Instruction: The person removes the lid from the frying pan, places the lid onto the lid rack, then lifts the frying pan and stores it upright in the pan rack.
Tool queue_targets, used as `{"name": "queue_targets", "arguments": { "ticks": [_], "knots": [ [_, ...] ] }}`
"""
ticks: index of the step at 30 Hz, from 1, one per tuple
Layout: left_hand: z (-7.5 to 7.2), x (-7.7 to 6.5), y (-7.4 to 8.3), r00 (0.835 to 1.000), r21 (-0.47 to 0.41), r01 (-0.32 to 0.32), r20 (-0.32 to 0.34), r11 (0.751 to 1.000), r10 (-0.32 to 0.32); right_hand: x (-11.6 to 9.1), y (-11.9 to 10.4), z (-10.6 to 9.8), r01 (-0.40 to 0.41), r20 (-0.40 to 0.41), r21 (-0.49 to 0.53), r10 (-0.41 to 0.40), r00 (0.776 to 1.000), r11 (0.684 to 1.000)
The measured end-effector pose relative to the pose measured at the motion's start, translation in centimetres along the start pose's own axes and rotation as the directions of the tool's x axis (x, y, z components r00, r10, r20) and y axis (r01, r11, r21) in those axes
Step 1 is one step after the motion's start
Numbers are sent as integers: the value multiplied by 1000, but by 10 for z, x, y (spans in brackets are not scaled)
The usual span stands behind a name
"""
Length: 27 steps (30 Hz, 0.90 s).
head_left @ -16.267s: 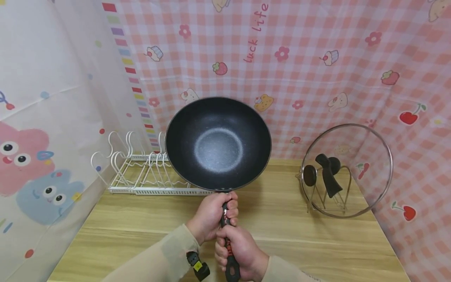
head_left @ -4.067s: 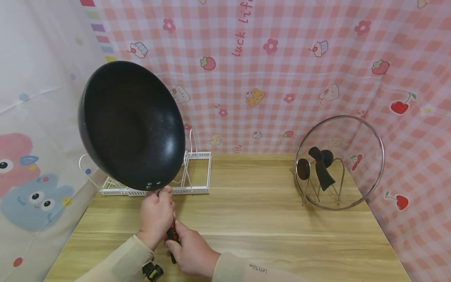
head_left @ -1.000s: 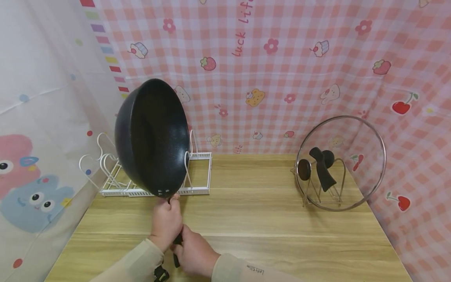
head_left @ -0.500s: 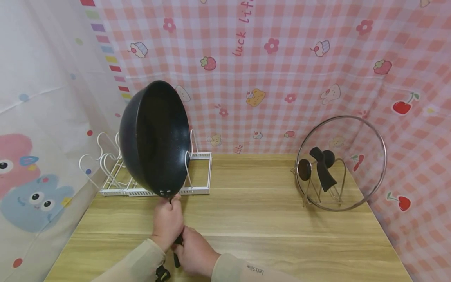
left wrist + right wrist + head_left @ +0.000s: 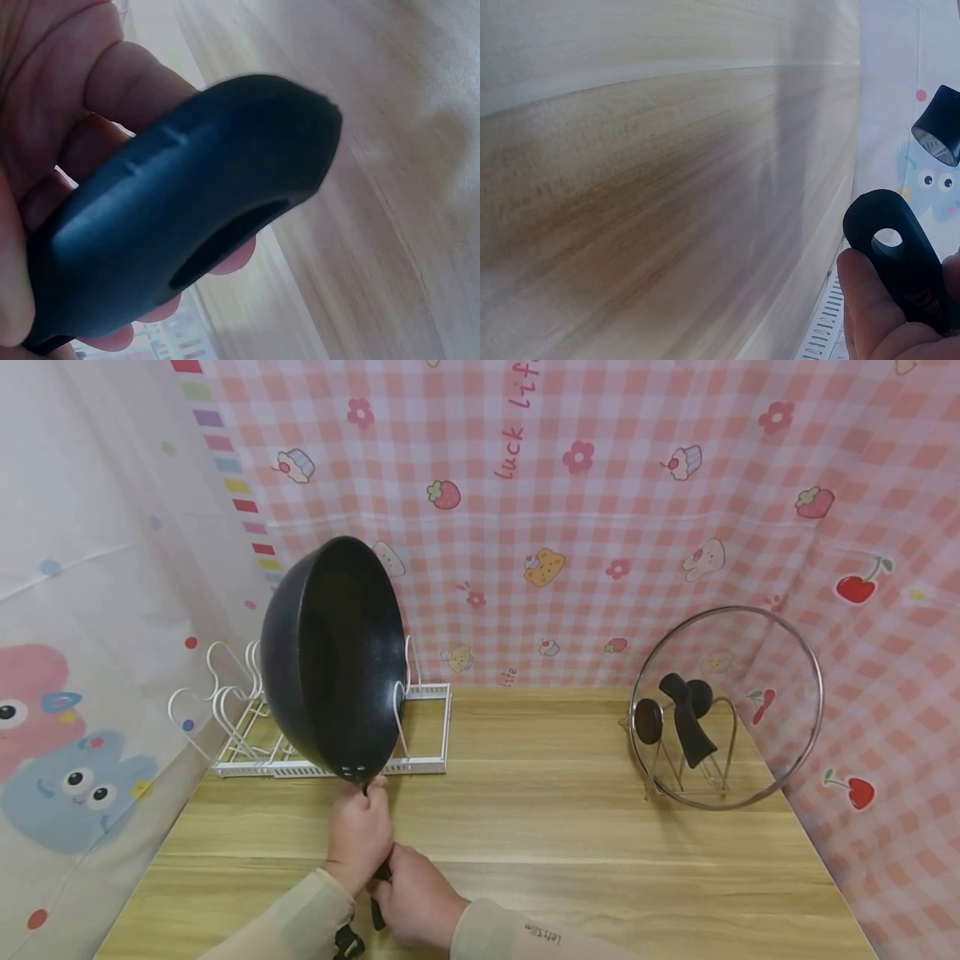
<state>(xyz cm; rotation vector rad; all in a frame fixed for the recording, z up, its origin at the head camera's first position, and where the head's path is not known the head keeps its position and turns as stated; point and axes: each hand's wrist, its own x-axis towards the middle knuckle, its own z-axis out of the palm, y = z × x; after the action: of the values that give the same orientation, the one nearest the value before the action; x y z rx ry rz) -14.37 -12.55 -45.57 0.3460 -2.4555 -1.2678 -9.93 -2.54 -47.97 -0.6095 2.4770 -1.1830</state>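
A black wok [image 5: 330, 660] stands tilted on its side, its hollow facing right, over the white wire rack [image 5: 431, 766]. Its right rim is right at the rack's rightmost wire loops. My left hand [image 5: 362, 827] grips the handle just below the wok's rim. Lower down, my right hand [image 5: 420, 893] holds the handle [image 5: 377, 912] near its end. In the left wrist view the black handle end [image 5: 187, 187] with its hanging slot shows large, fingers curled behind it. The right wrist view shows the handle's holed tip [image 5: 877, 214] above curled fingers [image 5: 870, 300].
On the right of the wooden table [image 5: 562, 827], a round glass lid [image 5: 817, 693] with a metal rim stands in a small wire stand [image 5: 726, 768] beside black-handled items [image 5: 688, 727]. A pink checked cloth [image 5: 487, 543] hangs behind, a white one [image 5: 90, 577] at left.
The wok was first held facing me near the middle, then carried left. It has since turned sideways over the rack, and in the last second sinks slightly and shifts right. Both hands keep their grip.
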Motion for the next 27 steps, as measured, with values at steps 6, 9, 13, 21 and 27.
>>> {"name": "queue_targets", "arguments": {
  "ticks": [6, 9, 13, 21, 27],
  "knots": [
    [3, 0, -3, 1000, 9, -9, 4, 1000, 9, 1, 4, 2, 19, -22, -20, -20, 1000, 1000],
    [4, -1, -4, 1000, 9, -19, -5, 1000, 19, 1, 6, 3, 21, -21, -21, -22, 1000, 1000],
    [6, -2, -6, 999, -4, -34, -15, 999, 34, 1, 8, 4, 20, -22, -25, -21, 1000, 999],
    [10, -3, -10, 999, -23, -29, -23, 999, 29, 0, 8, 6, 4, -30, -43, -5, 1000, 999],
    [14, -3, -14, 999, -20, -27, -26, 999, 27, 0, 9, 6, -21, -21, -67, 19, 1000, 998]
  ]
}}
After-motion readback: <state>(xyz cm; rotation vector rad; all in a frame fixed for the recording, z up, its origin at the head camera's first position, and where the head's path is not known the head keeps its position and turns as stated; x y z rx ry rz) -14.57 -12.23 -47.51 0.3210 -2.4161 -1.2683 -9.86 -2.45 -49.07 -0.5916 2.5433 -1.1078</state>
